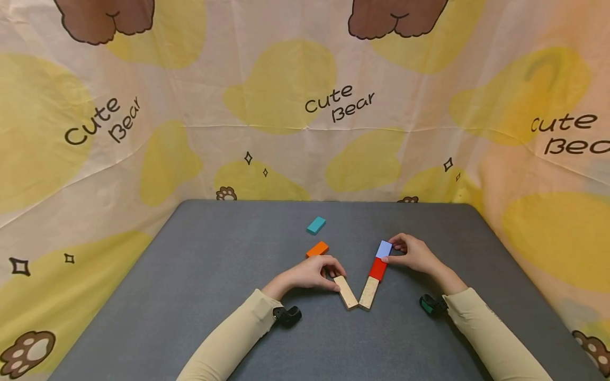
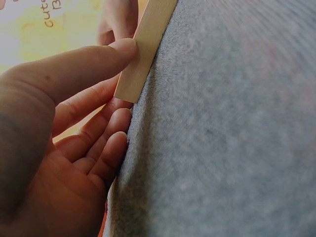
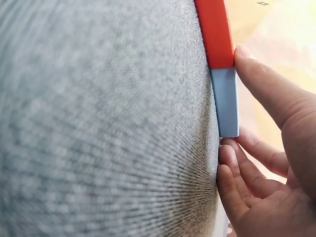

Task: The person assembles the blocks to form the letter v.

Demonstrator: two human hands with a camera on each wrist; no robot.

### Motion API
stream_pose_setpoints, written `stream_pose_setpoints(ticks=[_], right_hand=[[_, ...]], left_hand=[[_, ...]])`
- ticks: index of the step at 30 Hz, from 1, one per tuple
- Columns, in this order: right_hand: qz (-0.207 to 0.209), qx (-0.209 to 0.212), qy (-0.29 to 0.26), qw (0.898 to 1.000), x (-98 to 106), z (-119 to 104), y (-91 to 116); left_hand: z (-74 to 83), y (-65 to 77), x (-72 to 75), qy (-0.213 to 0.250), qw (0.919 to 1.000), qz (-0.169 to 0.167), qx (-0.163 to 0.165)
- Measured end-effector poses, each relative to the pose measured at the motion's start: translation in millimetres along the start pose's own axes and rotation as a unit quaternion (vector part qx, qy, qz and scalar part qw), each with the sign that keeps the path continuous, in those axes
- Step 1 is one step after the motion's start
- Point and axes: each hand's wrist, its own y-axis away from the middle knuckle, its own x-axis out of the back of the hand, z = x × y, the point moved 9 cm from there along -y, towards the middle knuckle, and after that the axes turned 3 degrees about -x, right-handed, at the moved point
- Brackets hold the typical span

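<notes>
Two plain wooden blocks lie flat on the table with their near ends meeting in a V. My left hand (image 1: 316, 272) pinches the left wooden block (image 1: 346, 293) near its far end; in the left wrist view the thumb presses on the block's side. Beyond the right wooden block (image 1: 368, 293), a red block (image 1: 378, 269) and then a light blue block (image 1: 384, 248) continue the line end to end. My right hand (image 1: 414, 254) holds the light blue block, thumb at its seam with the red block (image 3: 215, 34), fingers at its far end.
An orange block (image 1: 317, 249) lies just beyond my left hand, partly covered by it. Farther back lies a teal block (image 1: 316, 225). The grey table (image 1: 229, 238) ends at a printed cloth (image 1: 281, 153) that hangs behind and at the sides.
</notes>
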Motion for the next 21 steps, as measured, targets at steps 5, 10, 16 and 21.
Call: stream_pose_setpoints(ticks=[5, 10, 16, 21], right_hand=[[0.001, 0.001, 0.001, 1.000, -0.1, 0.4, -0.4], [0.002, 0.001, -0.002, 1.000, -0.3, 2.2, -0.7], [-0.001, -0.004, -0.004, 1.000, -1.0, 3.9, -1.7], [-0.003, -0.002, -0.008, 1.000, -0.9, 3.6, -1.9]], left_hand=[[0.4, 0.1, 0.0, 0.002, 1.0000, -0.001, 0.000], [1.2, -0.1, 0.6, 0.004, 1.0000, 0.000, -0.003], [0.8, 0.7, 4.3, 0.020, 0.9997, 0.013, -0.006], [-2.9, 1.0, 14.9, 0.024, 0.9984, 0.051, -0.002]])
